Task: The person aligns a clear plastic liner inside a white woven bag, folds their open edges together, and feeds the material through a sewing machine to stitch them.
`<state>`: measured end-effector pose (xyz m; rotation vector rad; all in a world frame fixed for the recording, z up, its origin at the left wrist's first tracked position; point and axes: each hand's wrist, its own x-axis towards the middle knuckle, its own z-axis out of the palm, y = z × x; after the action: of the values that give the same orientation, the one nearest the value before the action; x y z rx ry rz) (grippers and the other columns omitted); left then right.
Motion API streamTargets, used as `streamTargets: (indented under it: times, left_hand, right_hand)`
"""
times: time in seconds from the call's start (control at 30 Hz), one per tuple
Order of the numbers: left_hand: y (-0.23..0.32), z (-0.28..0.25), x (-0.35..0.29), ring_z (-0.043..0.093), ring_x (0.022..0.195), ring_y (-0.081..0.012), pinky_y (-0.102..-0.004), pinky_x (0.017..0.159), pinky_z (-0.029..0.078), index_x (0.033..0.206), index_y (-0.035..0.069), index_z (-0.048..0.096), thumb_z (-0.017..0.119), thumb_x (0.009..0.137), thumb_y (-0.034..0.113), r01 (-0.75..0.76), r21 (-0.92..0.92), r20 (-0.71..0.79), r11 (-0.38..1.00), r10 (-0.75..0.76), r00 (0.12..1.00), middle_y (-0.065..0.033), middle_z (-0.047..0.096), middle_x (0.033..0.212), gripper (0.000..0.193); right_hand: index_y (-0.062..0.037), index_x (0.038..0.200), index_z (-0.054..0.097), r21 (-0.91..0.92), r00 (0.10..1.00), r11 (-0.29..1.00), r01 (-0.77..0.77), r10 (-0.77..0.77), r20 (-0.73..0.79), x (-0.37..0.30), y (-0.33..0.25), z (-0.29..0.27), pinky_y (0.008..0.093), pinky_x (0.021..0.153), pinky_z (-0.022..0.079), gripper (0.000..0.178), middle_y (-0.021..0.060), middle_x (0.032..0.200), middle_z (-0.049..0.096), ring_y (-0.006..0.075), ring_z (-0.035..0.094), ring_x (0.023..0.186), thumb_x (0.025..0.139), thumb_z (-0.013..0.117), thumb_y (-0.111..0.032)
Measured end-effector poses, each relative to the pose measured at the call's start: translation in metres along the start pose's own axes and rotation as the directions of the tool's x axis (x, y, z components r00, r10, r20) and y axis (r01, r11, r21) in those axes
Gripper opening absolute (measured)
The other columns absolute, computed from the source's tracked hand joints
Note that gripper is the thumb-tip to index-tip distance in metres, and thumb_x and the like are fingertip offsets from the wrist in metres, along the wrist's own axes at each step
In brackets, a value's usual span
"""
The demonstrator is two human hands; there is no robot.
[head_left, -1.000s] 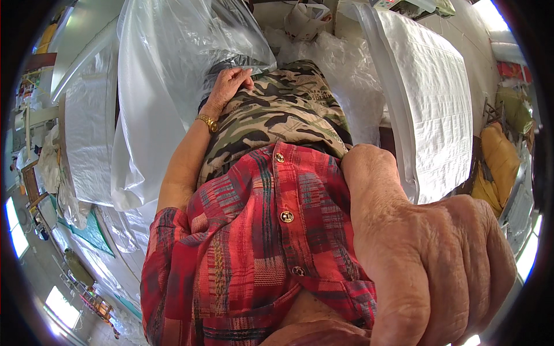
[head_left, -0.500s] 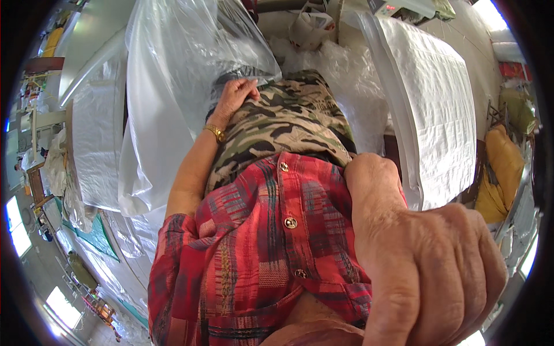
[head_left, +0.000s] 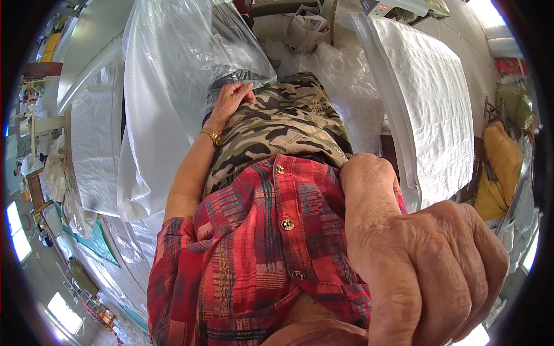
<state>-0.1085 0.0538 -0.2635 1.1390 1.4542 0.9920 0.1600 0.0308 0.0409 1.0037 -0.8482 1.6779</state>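
My left hand (head_left: 232,101), with a gold watch (head_left: 212,136) at its wrist, rests on the camouflage cloth (head_left: 288,118) over my lap. Its fingers are loosely bent, a little apart, and nothing shows in them. Clear plastic film (head_left: 173,86) hangs right beside that hand, its lower corner just beyond the fingertips. Large and close, my right hand (head_left: 438,265) is raised at the lower right, back of the hand toward view. Those fingers are curled over; their tips, and whatever they may hold, are hidden.
A stack of white woven sheets (head_left: 430,109) lies to the right, and another white sheet (head_left: 98,138) to the left. Crumpled clear plastic (head_left: 346,81) and a white bag (head_left: 304,32) are ahead of my lap. Yellow cloth (head_left: 499,167) hangs at the far right.
The view has shifted slightly. My left hand stays on my lap and my right hand stays raised, its curled fingers tilted only a little differently.
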Motion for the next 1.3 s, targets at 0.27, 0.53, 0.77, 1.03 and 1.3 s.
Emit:
streamTargets:
  times: [0.27,0.53,0.77,1.03,1.3]
  left_hand:
    - [0.003,0.000,-0.001,0.065,0.072,-0.0135,-0.0273,0.074,0.051,0.074,0.000,0.058,0.058,0.100,0.034,0.035,-0.020,0.018,0.999,-0.035,0.999,-0.0079,0.068,0.076,0.043]
    - [0.000,0.001,0.000,0.065,0.071,-0.0130,-0.0274,0.073,0.051,0.075,-0.003,0.061,0.060,0.098,0.035,0.029,-0.048,0.000,0.998,-0.029,1.000,-0.0077,0.068,0.074,0.044]
    - [-0.003,-0.001,0.001,0.065,0.071,-0.0132,-0.0279,0.073,0.051,0.075,-0.003,0.060,0.060,0.098,0.035,0.024,-0.041,0.001,0.999,-0.024,1.000,-0.0084,0.068,0.073,0.045]
    - [-0.006,-0.001,0.003,0.065,0.069,-0.0134,-0.0274,0.070,0.050,0.075,-0.004,0.061,0.058,0.099,0.033,0.013,-0.006,-0.010,1.000,-0.013,1.000,-0.0084,0.068,0.074,0.044]
    - [-0.006,-0.001,0.002,0.064,0.070,-0.0107,-0.0258,0.070,0.050,0.079,-0.004,0.064,0.058,0.099,0.035,0.002,-0.018,0.002,1.000,-0.002,1.000,-0.0065,0.068,0.074,0.044]
  right_hand:
    - [-0.0064,0.120,0.045,-0.021,1.000,1.000,-0.008,0.008,-0.003,0.002,0.003,0.002,0.0537,0.108,0.030,0.049,0.0078,0.124,0.045,0.0252,0.040,0.113,0.090,0.064,-0.040]
    - [-0.0061,0.123,0.044,-0.065,0.999,0.998,-0.025,0.023,-0.034,0.001,0.011,0.000,0.0537,0.110,0.028,0.052,0.0081,0.127,0.044,0.0259,0.039,0.116,0.090,0.064,-0.041]
    - [-0.0059,0.126,0.043,-0.094,1.000,0.995,0.017,-0.019,-0.022,-0.001,0.010,0.005,0.0537,0.111,0.027,0.055,0.0083,0.130,0.043,0.0265,0.038,0.119,0.090,0.064,-0.042]
    - [-0.0056,0.129,0.041,-0.160,0.990,0.977,0.138,-0.135,0.034,0.000,0.011,0.018,0.0538,0.112,0.025,0.059,0.0086,0.133,0.041,0.0271,0.036,0.122,0.090,0.064,-0.044]
    - [-0.0054,0.132,0.040,-0.237,0.988,0.959,0.155,-0.152,0.029,-0.003,0.022,0.018,0.0538,0.114,0.024,0.063,0.0089,0.137,0.040,0.0278,0.035,0.125,0.089,0.064,-0.045]
